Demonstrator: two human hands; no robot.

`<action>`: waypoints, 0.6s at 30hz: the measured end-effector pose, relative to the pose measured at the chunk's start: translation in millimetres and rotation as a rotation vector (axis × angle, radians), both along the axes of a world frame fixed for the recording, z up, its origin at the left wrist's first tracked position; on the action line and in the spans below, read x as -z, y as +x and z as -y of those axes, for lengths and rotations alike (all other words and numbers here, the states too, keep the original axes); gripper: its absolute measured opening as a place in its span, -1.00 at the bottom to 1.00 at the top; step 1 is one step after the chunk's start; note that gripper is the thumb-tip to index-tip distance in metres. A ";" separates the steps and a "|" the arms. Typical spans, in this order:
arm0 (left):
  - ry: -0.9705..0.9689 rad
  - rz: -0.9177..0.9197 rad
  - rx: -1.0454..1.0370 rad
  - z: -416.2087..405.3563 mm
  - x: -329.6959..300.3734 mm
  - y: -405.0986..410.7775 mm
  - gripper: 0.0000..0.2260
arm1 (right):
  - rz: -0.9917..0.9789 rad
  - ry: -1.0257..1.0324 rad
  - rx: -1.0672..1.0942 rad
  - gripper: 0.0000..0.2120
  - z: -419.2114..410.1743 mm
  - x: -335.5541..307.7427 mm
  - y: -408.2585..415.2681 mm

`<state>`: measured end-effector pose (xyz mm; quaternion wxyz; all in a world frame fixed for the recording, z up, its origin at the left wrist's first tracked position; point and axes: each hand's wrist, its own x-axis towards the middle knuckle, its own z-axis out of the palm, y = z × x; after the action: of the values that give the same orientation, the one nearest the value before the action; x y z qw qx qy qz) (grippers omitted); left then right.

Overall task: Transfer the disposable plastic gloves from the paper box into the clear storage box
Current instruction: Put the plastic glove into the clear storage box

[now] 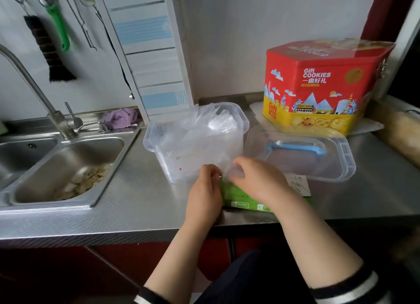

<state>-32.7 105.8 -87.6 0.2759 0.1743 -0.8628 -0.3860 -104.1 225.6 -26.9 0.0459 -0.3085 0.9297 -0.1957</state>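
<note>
Your left hand [205, 190] and right hand [254, 178] meet just in front of the clear storage box [159, 142], both pinching a thin plastic glove [223, 167] with curled fingers. The green paper box [241, 201] lies flat under your hands, touching the near side of the storage box. More gloves [204, 126] already fill that box — bunched and rising past its rim. Its lid [341, 167] sits just right of it, a red cookie tin [318, 87] behind the lid, the sink [68, 167] well to the left.
</note>
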 end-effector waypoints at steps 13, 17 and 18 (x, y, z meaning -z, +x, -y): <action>-0.045 -0.006 0.011 4.8 13.8 -2.2 -0.86 | 0.603 -1.356 0.138 -0.90 -30.7 -16.1 -1.7; 0.066 -0.114 0.020 -1.5 6.1 4.2 -0.74 | 0.580 -1.349 0.047 -0.86 -36.3 -20.8 6.0; 0.120 -0.143 0.043 -4.9 -0.4 7.5 -0.72 | 0.594 -1.342 0.026 -0.81 -38.5 -20.6 7.9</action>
<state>-25.2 110.7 -87.2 0.3176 0.1441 -0.8198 -0.4541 -96.1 264.1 -6.3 0.0947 -0.1933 0.5619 -0.7987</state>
